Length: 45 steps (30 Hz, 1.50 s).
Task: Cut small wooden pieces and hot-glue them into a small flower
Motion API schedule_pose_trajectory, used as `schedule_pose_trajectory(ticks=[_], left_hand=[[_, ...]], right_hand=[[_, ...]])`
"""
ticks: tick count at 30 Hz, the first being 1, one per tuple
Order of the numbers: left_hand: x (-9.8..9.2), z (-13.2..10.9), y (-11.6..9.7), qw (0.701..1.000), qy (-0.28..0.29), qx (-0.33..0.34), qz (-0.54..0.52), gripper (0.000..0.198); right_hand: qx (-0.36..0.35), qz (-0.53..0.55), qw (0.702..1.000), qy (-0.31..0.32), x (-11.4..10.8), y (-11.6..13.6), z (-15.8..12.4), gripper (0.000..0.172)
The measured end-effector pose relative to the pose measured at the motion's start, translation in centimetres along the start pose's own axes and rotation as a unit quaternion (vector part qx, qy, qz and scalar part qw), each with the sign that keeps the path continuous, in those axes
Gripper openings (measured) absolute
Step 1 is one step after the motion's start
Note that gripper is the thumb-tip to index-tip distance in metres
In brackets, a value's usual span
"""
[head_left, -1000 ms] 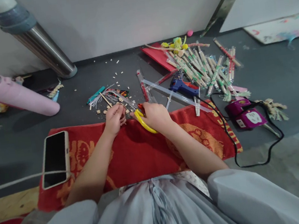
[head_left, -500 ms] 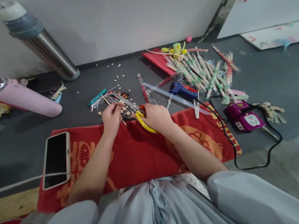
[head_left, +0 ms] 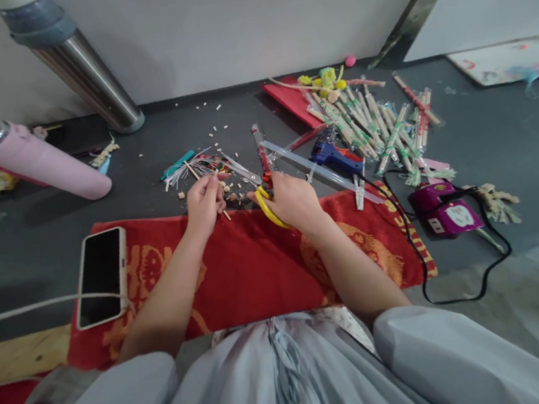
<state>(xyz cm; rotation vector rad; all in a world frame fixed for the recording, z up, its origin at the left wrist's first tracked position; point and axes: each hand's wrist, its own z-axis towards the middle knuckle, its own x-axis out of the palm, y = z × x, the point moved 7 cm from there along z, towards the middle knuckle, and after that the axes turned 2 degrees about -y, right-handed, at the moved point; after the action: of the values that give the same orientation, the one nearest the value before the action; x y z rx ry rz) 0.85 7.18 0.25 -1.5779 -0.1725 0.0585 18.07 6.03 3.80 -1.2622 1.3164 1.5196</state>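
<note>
My left hand is closed around a thin wooden stick, whose upper end slants out above the fingers and whose lower tip shows below them. A small pale bit shows at its fingertips, too small to name. In my right hand is a pair of scissors with yellow and orange handles. The blades point up and left, just right of my left fingertips, apart from the stick. Small cut wooden pieces lie beneath the blades. Behind my left hand is a bundle of thin white strands beside a teal item.
A red towel with a phone lies along the front edge. Bottles, one pink and one steel, stand left. To the right are a blue glue gun, wrapped sticks and a purple power box with black cable.
The scissors in my right hand have drawn slightly right, away from my left fingertips. My left fingers have shifted a little on the stick. The whole view has tilted slightly.
</note>
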Motion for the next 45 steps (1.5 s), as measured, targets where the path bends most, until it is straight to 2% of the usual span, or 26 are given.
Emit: schedule_pose_trajectory(ticks=[3,7,10,14,18,23,26,33,39,41,43,45], left_hand=[[-0.8,-0.1,-0.7,0.993,-0.037,0.055,0.096,0.034],[-1.2,-0.3,-1.8,0.961,-0.06,0.122,0.24,0.036],[-1.0,-0.3,-2.1,0.944,-0.064,0.128,0.297,0.029],[-1.1,-0.2,-1.9,0.933,-0.078,0.111,0.334,0.006],[-2.1,0.1,-1.7,0.921,-0.103,0.117,0.356,0.021],[-3.2,0.2,-2.4,0.885,-0.136,0.135,0.425,0.029],[-3.1,0.1,-2.9,0.861,-0.129,0.144,0.471,0.038],[-2.2,-0.1,-2.3,0.841,-0.101,0.139,0.513,0.028],[-1.1,-0.6,-2.4,0.808,-0.061,0.12,0.574,0.049],[-0.9,-0.7,-2.3,0.798,-0.046,0.101,0.593,0.045],[-0.6,-0.6,-2.2,0.8,-0.027,0.093,0.592,0.033],[-0.5,-0.5,-2.3,0.798,-0.016,0.083,0.596,0.03]], right_hand=[[0.002,0.0,1.0,-0.004,0.1,-0.2,0.1,0.071],[-0.001,0.0,1.0,-0.006,0.2,-0.2,0.1,0.072],[-0.004,0.001,1.0,-0.006,0.2,-0.2,0.1,0.072],[0.005,0.009,1.0,-0.005,0.0,-0.8,0.2,0.072],[0.011,0.006,1.0,-0.02,-0.4,-1.3,0.4,0.072],[0.011,0.008,1.0,-0.02,-0.3,-1.7,0.5,0.074],[0.008,0.015,1.0,-0.021,-0.1,-1.7,0.6,0.076],[0.009,0.017,1.0,-0.017,0.3,-1.6,0.7,0.07],[-0.016,0.026,0.999,-0.03,0.2,-0.6,0.5,0.063],[-0.02,0.03,0.999,-0.033,0.3,-0.3,0.5,0.063],[-0.027,0.039,0.998,-0.034,0.4,0.0,0.5,0.062],[-0.031,0.035,0.998,-0.036,0.5,0.2,0.6,0.061]])
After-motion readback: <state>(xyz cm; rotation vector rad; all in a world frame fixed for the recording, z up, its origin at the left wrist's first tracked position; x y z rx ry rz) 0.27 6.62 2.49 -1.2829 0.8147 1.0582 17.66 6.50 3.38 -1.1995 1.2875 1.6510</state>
